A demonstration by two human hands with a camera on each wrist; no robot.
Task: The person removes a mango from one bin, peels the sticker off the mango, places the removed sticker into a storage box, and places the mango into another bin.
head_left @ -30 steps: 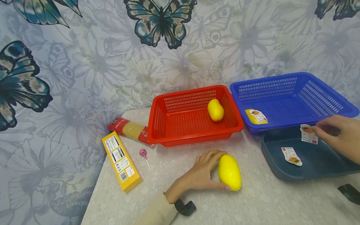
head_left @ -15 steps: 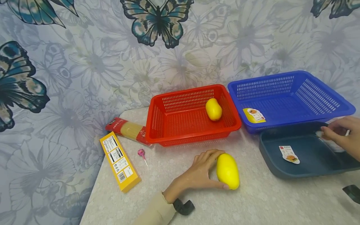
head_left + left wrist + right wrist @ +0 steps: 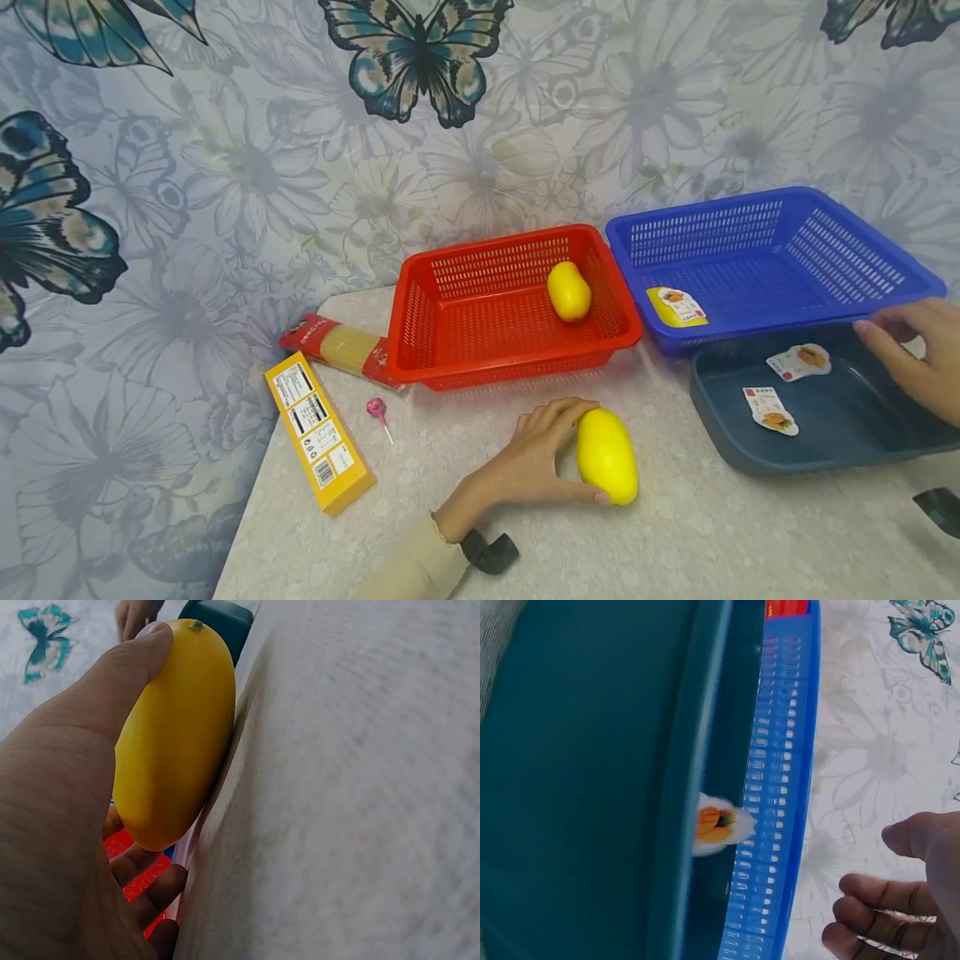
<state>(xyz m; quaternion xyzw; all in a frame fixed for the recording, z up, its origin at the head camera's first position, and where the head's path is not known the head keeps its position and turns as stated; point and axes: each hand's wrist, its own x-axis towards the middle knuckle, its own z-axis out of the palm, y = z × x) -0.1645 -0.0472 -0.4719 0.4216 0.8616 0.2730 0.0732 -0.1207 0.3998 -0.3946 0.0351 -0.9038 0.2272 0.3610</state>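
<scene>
My left hand (image 3: 528,458) grips a yellow mango (image 3: 607,457) that rests on the table, thumb on its near end and fingers at the far end. In the left wrist view the mango (image 3: 180,735) shows a small green stem spot. At the right, my right hand (image 3: 918,354) hovers over the dark teal tray (image 3: 757,462) with nothing in its fingers. Inside that tray lie two white cards with food pictures, one card (image 3: 798,362) farther back and the other card (image 3: 771,411) nearer. The right wrist view shows the hand (image 3: 900,900) with fingers loosely bent, apart from the tray.
A red basket (image 3: 517,367) at the back holds another mango (image 3: 569,292). Beside it a blue basket (image 3: 780,321) contains a yellow item with a card (image 3: 677,307). To the left are a noodle packet (image 3: 345,346), a yellow box (image 3: 321,433) and a pink lollipop (image 3: 377,408).
My right hand has let go of a card, which now lies in the teal tray near the other one. The left hand stays on the mango. The head view has shifted slightly.
</scene>
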